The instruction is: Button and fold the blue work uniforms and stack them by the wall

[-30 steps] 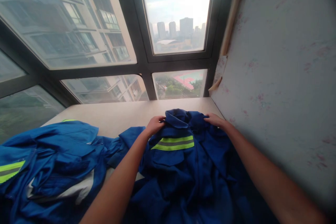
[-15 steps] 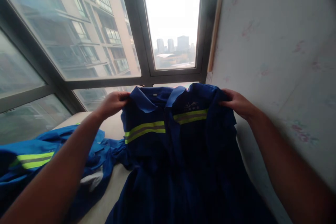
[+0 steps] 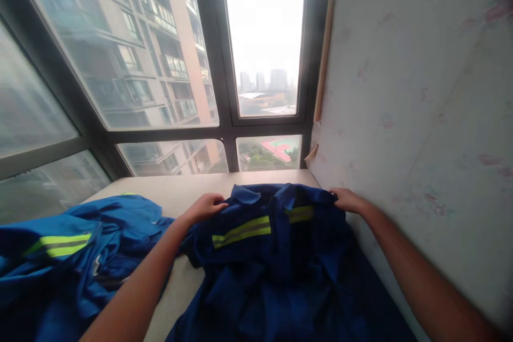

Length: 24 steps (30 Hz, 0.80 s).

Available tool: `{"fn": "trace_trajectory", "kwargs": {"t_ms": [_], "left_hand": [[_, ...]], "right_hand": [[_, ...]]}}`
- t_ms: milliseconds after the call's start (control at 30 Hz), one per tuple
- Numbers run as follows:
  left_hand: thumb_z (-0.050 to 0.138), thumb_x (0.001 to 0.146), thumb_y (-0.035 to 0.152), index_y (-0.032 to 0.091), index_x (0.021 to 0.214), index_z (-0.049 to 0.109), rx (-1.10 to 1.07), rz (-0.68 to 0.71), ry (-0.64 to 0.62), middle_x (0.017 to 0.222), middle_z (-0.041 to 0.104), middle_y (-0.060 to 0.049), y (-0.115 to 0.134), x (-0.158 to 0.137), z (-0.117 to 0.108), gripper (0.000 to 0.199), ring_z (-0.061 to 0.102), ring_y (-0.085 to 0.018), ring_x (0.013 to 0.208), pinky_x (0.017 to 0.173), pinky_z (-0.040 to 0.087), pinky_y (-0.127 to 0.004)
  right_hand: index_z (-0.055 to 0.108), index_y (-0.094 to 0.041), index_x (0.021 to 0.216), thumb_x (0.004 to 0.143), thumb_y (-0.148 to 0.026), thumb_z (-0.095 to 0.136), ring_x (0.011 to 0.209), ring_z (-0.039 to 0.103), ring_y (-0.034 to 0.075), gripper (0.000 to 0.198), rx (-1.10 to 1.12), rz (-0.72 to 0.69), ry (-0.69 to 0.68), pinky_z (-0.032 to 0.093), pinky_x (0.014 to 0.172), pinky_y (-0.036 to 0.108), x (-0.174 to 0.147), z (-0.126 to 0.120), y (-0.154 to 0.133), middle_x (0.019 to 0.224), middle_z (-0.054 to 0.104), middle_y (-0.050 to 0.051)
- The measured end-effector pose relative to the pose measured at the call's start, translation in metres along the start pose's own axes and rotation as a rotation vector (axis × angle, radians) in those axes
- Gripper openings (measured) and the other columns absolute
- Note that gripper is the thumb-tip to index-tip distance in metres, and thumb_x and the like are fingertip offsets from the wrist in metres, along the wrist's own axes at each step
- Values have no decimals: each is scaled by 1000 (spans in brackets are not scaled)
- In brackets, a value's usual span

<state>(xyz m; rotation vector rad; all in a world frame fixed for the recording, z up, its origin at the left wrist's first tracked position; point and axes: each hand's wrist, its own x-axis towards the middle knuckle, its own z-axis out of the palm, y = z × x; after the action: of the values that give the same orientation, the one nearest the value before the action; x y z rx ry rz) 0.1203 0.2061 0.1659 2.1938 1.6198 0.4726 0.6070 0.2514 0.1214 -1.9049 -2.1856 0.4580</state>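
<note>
Pinching a dark blue work jacket (image 3: 288, 299) at its two shoulders, the bare hands hold the cloth by its upper edge: the left hand (image 3: 207, 207) has thumb and fingers nearly closed on the shoulder beside the collar (image 3: 246, 194), and the right hand (image 3: 345, 200) is likewise closed on the far corner, its fingertips partly hidden by the fabric. The jacket lies front upward, collar toward the window, its matt woven cloth creased into soft folds. Across the chest run two yellow-green bands, each with a grey central stripe — one broad and plainly lit (image 3: 242, 231), the other shorter and dimmer (image 3: 300, 214). Left of it lies a second blue garment (image 3: 132, 214), brighter and more rumpled, bearing a similar band (image 3: 66, 244); a small white patch (image 3: 96, 264) shows among its folds, too blurred to identify. Both rest on a pale, smooth ledge (image 3: 176, 188) below dark-framed windows (image 3: 264, 130), beyond which stands a multi-storey building (image 3: 148, 53). At right rises a whitish wall (image 3: 385, 80) with faint pink floral markings, edged by a narrow tan strip (image 3: 325, 48) — a torn flap (image 3: 311, 154) curls beneath it.
</note>
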Motion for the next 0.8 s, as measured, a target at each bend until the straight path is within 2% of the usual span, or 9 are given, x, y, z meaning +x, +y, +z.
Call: {"fn": "trace_trajectory", "kwargs": {"t_ms": [100,200,300,400,467,533,667,733,800], "left_hand": [[54,76,51,17,67,63,-30,12,-55,61,57,1,-7,1,31,36,49,-15,62,57,33,-25],[49,80,52,17,79,68,-63,19,-102,72,64,-2,-10,9,44,40,55,-18,70,62,39,-25],[44,84,52,16,80,68,-84,11,-108,74,66,-3,-12,21,48,43,57,-19,72,65,42,-27],[45,83,49,16,85,69,-100,5,-100,80,69,-4,-16,32,50,40,60,-21,78,70,44,-28],[45,83,47,17,87,69,-101,-7,-89,84,71,-5,-19,38,51,38,62,-21,83,75,46,-28],[44,84,45,18,87,69,-89,-35,-66,88,72,-6,-23,42,52,37,63,-22,86,78,46,-29],[42,83,41,17,88,67,-24,-155,19,94,72,-10,-39,50,51,36,63,-25,90,81,45,-33],[41,82,38,15,87,67,7,-227,50,93,72,-13,-50,55,51,35,63,-27,90,81,44,-35],[43,78,35,15,86,68,11,-274,28,92,72,-12,-60,60,51,33,63,-26,89,79,44,-34]], "right_hand": [[75,-21,89,66,-21,66,88,69,26,25,-87,123,-25,49,73,31,-9,22,0,93,75,9],[74,-21,93,74,-30,63,93,67,30,24,-158,191,34,47,74,34,-6,24,-13,102,73,14],[70,-22,106,88,-38,49,102,64,27,32,-117,92,169,44,77,31,11,20,-38,111,70,13],[70,-21,104,93,-37,46,105,62,24,31,-11,-32,210,42,81,28,38,22,-65,112,70,11],[70,-20,101,92,-34,48,108,60,23,28,32,-54,161,42,82,26,60,31,-79,114,69,11],[72,-17,91,90,-33,53,104,63,25,25,72,-54,76,43,80,27,80,46,-89,106,72,13],[69,-15,66,89,-48,57,66,67,21,42,221,-77,-188,48,63,27,100,86,-107,67,70,11],[70,-15,72,88,-55,56,57,65,18,45,306,-109,-270,49,58,26,98,105,-114,64,70,7],[71,-16,84,86,-55,61,60,66,16,41,373,-151,-305,50,58,23,93,118,-117,71,72,6]]}}
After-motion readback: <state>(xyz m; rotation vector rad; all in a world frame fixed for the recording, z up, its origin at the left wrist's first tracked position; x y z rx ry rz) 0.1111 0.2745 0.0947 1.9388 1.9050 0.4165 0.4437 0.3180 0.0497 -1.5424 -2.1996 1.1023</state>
